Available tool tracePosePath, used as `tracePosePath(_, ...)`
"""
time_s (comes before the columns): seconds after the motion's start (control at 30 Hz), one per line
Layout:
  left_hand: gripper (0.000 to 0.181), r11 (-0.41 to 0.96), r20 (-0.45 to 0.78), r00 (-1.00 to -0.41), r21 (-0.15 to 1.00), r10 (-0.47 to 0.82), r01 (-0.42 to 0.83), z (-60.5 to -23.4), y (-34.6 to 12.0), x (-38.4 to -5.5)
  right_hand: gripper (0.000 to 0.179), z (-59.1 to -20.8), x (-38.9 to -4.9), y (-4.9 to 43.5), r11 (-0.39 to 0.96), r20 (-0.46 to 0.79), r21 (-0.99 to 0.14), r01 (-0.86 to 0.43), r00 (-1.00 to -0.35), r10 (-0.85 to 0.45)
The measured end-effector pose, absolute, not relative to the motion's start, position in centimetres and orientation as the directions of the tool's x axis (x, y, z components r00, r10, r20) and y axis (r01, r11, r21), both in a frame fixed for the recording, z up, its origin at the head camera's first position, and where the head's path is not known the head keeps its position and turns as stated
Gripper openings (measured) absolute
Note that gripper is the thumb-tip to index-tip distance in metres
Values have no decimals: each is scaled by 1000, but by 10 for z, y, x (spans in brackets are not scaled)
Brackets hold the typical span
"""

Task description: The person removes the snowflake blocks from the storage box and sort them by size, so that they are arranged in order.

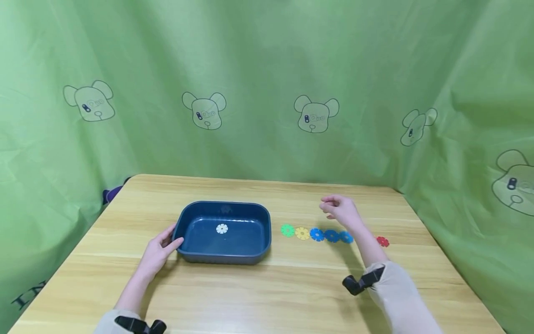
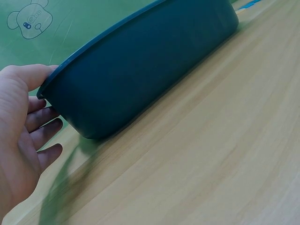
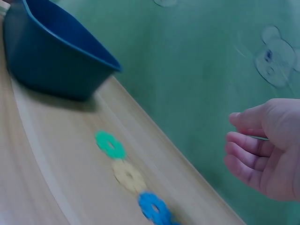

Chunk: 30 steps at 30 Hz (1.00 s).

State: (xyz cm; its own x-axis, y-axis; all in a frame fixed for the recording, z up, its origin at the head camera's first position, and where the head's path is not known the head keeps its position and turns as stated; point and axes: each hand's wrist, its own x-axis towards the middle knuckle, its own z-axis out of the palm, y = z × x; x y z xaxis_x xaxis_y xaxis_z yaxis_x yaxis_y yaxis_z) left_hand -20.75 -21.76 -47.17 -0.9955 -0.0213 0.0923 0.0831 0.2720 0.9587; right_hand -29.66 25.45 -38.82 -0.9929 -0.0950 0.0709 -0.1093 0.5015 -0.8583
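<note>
My left hand (image 1: 157, 250) holds the left side of a dark blue plastic basin (image 1: 221, 259), thumb over the rim and fingers along the outer wall. A white notched plastic disc (image 1: 222, 228) lies on the basin's floor. My right hand (image 1: 340, 209) is raised over the table, its fingers loosely curled with nothing visible in them. Below it runs a row of flat discs: a green disc (image 1: 287, 230), a yellow disc (image 1: 302, 233) and three blue discs (image 1: 331, 236). A red disc (image 1: 383, 241) lies apart, right of my forearm.
Everything stands on a light wooden table (image 1: 233, 297). A green curtain (image 1: 258, 153) printed with mouse-like heads hangs behind and around it. Something purple and black (image 1: 111, 194) shows beyond the table's left edge.
</note>
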Motion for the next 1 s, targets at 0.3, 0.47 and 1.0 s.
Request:
tracePosePath(0.3,57,284,93,-995,955,-28,81,-470,-218,-207,33,-390,-305,194,446,46,-887,-118,-985,-168)
tracePosePath(0.47,58,279,87,-996,957,-23,77,-471,-217,-208,28,-389,-306,161,426,44,-895,-128,-978,-202)
tracePosePath(1.0,57,252,98,-995,964,-23,89,-473,-216,-207,34,-406,-305,73,393,-23,-912,-116,-943,-332)
